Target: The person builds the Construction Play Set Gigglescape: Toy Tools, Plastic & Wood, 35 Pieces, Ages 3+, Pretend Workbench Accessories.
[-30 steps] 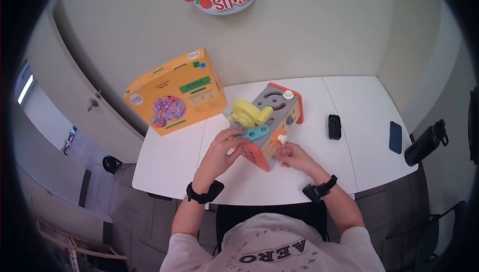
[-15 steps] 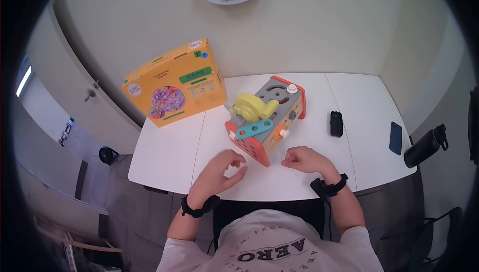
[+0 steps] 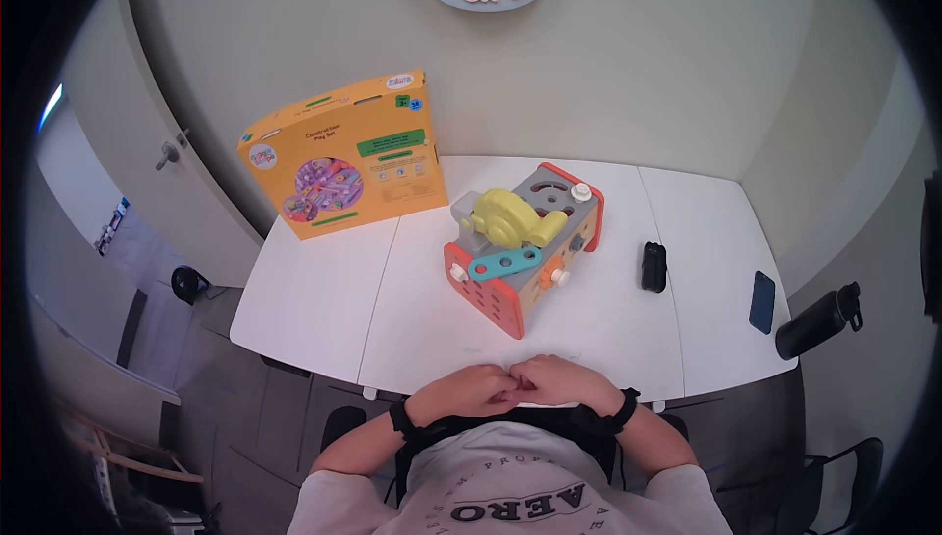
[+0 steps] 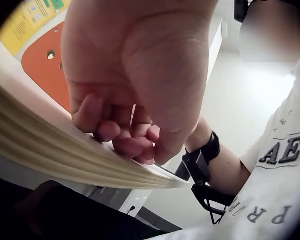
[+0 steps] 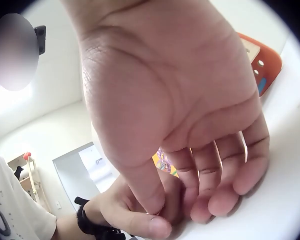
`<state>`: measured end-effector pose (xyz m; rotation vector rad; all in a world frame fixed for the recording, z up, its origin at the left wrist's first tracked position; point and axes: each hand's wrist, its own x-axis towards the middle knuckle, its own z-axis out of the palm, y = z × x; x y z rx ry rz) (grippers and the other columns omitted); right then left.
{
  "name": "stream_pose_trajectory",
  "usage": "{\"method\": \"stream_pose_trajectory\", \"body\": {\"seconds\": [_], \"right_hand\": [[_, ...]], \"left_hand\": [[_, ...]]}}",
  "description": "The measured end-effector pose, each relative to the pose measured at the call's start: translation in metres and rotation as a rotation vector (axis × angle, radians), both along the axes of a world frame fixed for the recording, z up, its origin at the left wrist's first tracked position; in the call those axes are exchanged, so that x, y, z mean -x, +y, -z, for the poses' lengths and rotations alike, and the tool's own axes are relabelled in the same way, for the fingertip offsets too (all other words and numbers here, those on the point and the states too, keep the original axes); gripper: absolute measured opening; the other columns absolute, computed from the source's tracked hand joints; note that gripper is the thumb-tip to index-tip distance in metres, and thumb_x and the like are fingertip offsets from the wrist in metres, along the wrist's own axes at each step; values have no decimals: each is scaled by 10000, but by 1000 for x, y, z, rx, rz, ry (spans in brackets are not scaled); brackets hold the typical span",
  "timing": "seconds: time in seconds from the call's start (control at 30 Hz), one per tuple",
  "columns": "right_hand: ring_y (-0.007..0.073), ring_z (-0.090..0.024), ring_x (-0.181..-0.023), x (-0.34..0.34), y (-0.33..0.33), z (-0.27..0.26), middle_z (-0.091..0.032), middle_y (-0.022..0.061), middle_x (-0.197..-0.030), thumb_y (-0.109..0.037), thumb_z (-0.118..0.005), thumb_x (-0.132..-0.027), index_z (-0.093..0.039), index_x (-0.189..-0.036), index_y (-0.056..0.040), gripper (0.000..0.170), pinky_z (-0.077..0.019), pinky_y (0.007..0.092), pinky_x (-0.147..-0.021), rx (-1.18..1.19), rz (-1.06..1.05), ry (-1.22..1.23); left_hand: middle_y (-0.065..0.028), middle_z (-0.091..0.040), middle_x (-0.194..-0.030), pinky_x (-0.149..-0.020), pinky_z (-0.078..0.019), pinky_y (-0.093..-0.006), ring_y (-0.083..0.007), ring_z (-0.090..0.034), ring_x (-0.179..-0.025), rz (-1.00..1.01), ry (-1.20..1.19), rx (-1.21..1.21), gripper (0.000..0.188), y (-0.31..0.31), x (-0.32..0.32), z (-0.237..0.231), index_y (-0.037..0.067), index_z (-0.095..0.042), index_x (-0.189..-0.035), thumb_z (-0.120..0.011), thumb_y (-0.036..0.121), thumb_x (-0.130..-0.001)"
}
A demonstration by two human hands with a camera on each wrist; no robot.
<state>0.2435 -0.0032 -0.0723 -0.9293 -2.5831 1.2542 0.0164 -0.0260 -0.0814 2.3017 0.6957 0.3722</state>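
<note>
My left hand (image 3: 466, 391) and right hand (image 3: 559, 381) rest together at the table's front edge, their fingers touching. The fingers are loosely curled and hold nothing, as both wrist views show. Beyond them stands a toy workbench (image 3: 486, 307) with a grey top and red end panels. A yellow toy circular saw (image 3: 505, 220) sits on its top. At the near end lies a teal strip with holes (image 3: 517, 260), sloping across the top edge. White knobs (image 3: 458, 273) stick out from the near panel and the right side, one beside an orange piece (image 3: 547, 278).
A yellow play-set box (image 3: 392, 196) stands at the table's back left. Right of the workbench lies a small black case (image 3: 654, 267). Farther right are a phone (image 3: 761, 302) and a black bottle (image 3: 819, 322) by the table's (image 3: 294, 309) right edge.
Both hands have let go of the toy workbench, where the left was at the teal strip. They drew back toward the body and came together at the table's front edge.
</note>
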Motion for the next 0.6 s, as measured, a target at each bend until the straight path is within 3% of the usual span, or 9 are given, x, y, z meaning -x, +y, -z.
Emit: {"method": "stream_pose_trajectory", "body": {"seconds": [0.2,0.43,0.6], "right_hand": [[392,-724,-850,10,-9,8,-743,184,-901,-364,-743,-928,-704,-962,-21,347,-561,467,-757,-202,95,-17],[413,-718,-917,8,-8,13,-741,210,-947,-326,-737,-911,-720,-1007,-25,316,-565,497,-813,-163,80,-62],[400,-714,-957,-8,-10,-36,-731,197,-986,-319,-730,-953,-683,-1129,-28,343,-564,483,-833,-161,4,-95]], "left_hand": [[-124,-671,-766,-725,-542,-443,-334,-677,-760,-67,46,-116,156,0,-3,9,56,-695,-905,-727,200,-853],[-123,-671,-768,-718,-546,-455,-333,-684,-767,-89,33,-155,159,-5,-6,13,63,-697,-901,-734,211,-859],[-123,-662,-759,-704,-528,-456,-341,-667,-751,-38,44,-85,200,-1,-2,6,66,-636,-831,-721,223,-921]]}}
